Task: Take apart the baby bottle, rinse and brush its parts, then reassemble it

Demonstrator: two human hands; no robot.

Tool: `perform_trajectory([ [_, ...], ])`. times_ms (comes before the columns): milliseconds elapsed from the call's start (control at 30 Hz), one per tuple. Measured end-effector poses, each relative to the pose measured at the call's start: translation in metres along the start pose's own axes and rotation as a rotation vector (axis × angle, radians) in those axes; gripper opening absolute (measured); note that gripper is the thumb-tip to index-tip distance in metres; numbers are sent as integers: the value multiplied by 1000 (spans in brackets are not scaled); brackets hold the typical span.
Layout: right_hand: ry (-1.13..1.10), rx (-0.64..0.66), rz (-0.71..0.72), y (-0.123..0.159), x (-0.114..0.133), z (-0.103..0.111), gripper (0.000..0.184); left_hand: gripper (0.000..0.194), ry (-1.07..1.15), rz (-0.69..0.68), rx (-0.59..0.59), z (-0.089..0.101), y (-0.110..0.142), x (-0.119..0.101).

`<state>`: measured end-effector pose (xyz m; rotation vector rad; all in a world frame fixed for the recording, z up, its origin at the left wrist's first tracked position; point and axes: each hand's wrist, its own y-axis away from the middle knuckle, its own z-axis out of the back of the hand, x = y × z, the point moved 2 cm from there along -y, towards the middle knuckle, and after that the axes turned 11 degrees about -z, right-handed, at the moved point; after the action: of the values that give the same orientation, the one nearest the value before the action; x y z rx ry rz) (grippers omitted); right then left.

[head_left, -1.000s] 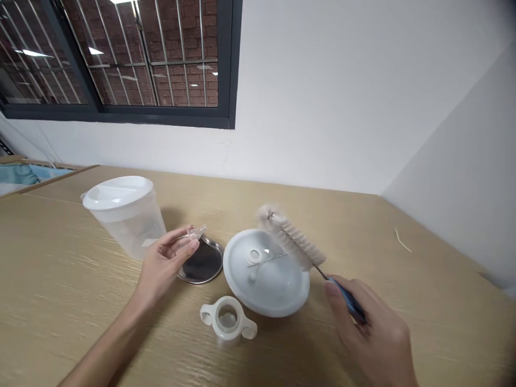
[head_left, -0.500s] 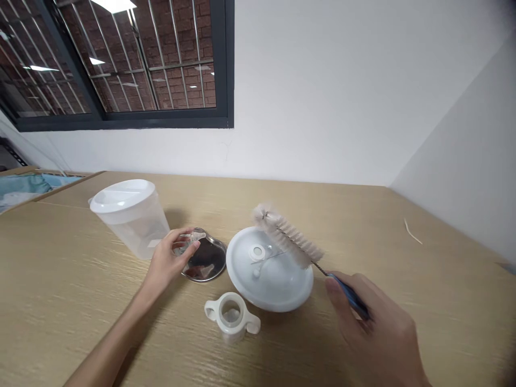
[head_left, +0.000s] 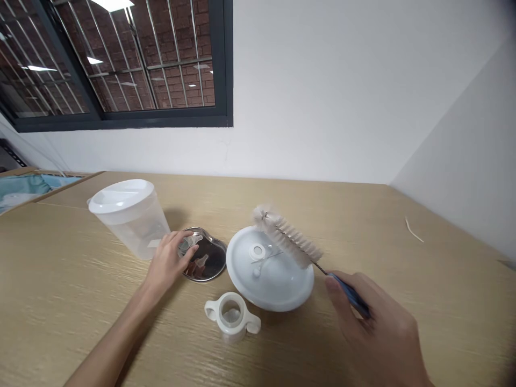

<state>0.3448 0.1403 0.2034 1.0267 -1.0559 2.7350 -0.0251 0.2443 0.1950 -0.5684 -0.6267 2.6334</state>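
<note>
My left hand (head_left: 169, 255) pinches a clear bottle nipple (head_left: 192, 242) between thumb and fingers, low over a shiny kidney-shaped metal tray (head_left: 213, 269). The nipple is partly hidden by the fingers, and its reflection shows in the tray. In my right hand (head_left: 374, 322) is a bottle brush, gripped by its blue handle (head_left: 350, 295). The white bristle head (head_left: 286, 236) points up and left above a white bowl (head_left: 270, 293). Inside the bowl lie a white round part and thin stick-like pieces. A small bottle with a white two-handled holder (head_left: 231, 317) stands before the bowl.
A translucent lidded plastic pitcher (head_left: 137, 220) is behind my left hand. One thin pale strip (head_left: 414, 230) lies far right on the wooden table (head_left: 342, 209). At the left edge is a bin with blue material (head_left: 28, 188). A wall and a barred window stand behind.
My left hand has lowered slightly toward the metal tray with the nipple, whose reflection is now closer to it. The brush in my right hand has hardly moved.
</note>
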Motion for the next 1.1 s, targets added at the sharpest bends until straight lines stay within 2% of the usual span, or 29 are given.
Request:
perform_trajectory([
  [200, 12, 28, -51, 1, 1, 0, 25, 31, -117, -56, 21, -15, 0, 6],
  [400, 6, 17, 15, 0, 1, 0, 21, 29, -246, -31, 4, -31, -3, 7],
  [600, 23, -24, 93, 1, -4, -2, 17, 25, -311, 19, -6, -32, -7, 1],
  [767, 30, -28, 97, 1, -1, 1, 15, 28, -275, -2, 9, -34, -7, 0],
  [900, 38, -52, 115, -2, 0, 5, 14, 25, -239, -20, -31, -35, -6, 0],
  [1100, 33, -114, 98, -9, -5, 9, 15, 35, -165, -80, -97, -19, -14, -3],
])
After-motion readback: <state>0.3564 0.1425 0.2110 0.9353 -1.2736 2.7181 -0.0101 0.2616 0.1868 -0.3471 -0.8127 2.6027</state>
